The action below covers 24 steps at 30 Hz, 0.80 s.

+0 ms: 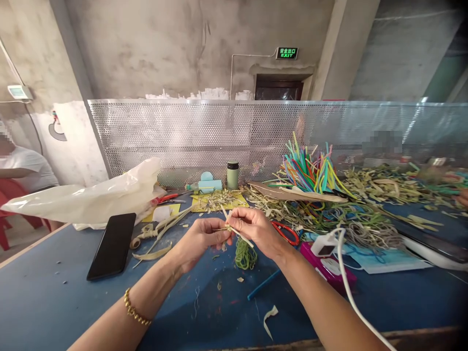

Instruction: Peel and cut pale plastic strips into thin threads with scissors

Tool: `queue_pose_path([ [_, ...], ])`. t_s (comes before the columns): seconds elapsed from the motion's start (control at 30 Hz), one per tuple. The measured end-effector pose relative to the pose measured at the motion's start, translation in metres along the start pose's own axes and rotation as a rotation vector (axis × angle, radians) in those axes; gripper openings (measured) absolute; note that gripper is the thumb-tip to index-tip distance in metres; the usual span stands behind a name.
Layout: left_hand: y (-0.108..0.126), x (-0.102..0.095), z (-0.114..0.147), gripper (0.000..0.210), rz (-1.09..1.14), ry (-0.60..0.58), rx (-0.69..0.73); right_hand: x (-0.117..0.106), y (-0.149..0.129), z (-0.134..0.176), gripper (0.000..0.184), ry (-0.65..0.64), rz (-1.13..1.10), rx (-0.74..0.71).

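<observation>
Left hand [208,235]: thumb and forefinger pinch the strips from one side, right by the crossing; a bracelet [136,308] of round, gold-coloured beads circles the wrist.
Right hand [252,228]: thumb and forefinger nip the same strips from the other side, the tips very near the left hand's.
Strips [246,238]: pale, narrow and flat, held between the two hands above the table [164,312]; one end stands up, another slants down beneath the right fingers.
Progress: the strips are already brought together into what looks like a small fold or knot, mostly covered by the fingertips; the ends are loose and long, so the piece seems early and far from whole.
Cord [245,254]: green, thin, in a loopy bundle just beyond the hands.
Scraps [271,319]: a curled, papery pale sliver lies near the table's front edge.
Fibre heap [278,209]: dry, tangled, greenish-tan, plenty of it unworked.
Stems [309,168]: a bright, many-coloured sheaf behind the heap.
Scissors [287,233]: red loop handles, beside the right hand, not in use.
Bag [91,200]: milky, glossy, crumpled plastic, behind the flat black phone [112,246].
</observation>
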State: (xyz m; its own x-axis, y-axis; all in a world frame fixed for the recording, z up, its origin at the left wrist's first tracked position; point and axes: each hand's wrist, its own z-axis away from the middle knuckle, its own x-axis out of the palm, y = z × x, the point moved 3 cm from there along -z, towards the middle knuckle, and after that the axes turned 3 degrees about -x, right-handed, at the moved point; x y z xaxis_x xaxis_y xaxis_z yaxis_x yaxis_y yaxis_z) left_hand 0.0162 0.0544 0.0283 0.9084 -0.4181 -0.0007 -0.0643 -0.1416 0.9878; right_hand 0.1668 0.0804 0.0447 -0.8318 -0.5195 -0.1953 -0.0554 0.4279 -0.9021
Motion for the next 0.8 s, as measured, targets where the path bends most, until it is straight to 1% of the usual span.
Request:
queue_pose_path([
  [0.07,0.0,0.0,-0.001,0.024,-0.038,0.074,0.015,-0.003,0.004,-0.002,0.033,0.068,0.068,-0.009],
  [0.17,0.001,-0.003,-0.003,0.025,-0.12,0.235,0.069,-0.011,0.01,-0.006,0.038,0.202,0.219,-0.039],
  [0.2,0.001,-0.005,-0.004,0.025,-0.135,0.276,0.081,-0.013,0.01,-0.006,0.038,0.231,0.277,-0.064],
  [0.27,0.0,-0.009,-0.005,0.025,-0.137,0.324,0.081,-0.016,0.01,-0.007,0.036,0.245,0.373,-0.121],
  [0.37,-0.003,-0.012,-0.006,0.027,-0.119,0.349,0.055,-0.018,0.01,-0.007,0.028,0.224,0.448,-0.166],
  [0.5,-0.006,-0.013,-0.007,0.026,-0.137,0.357,0.033,-0.017,0.014,-0.007,0.018,0.214,0.489,-0.159],
  [0.6,-0.008,-0.013,-0.008,0.026,-0.172,0.356,0.024,-0.019,0.015,-0.009,0.016,0.18,0.568,-0.138],
  [0.67,-0.011,-0.014,-0.01,0.029,-0.193,0.345,0.018,-0.029,0.013,-0.009,0.017,0.174,0.68,-0.135],
  [0.7,-0.013,-0.014,-0.01,0.031,-0.195,0.34,0.009,-0.038,0.01,-0.009,0.017,0.198,0.759,-0.132],
  [0.77,-0.018,-0.017,-0.012,0.034,-0.188,0.326,-0.024,-0.062,0.004,-0.006,0.02,0.291,0.963,-0.081],
  [0.8,-0.02,-0.019,-0.012,0.035,-0.178,0.318,-0.043,-0.075,0.003,-0.004,0.021,0.334,1.071,-0.01],
])
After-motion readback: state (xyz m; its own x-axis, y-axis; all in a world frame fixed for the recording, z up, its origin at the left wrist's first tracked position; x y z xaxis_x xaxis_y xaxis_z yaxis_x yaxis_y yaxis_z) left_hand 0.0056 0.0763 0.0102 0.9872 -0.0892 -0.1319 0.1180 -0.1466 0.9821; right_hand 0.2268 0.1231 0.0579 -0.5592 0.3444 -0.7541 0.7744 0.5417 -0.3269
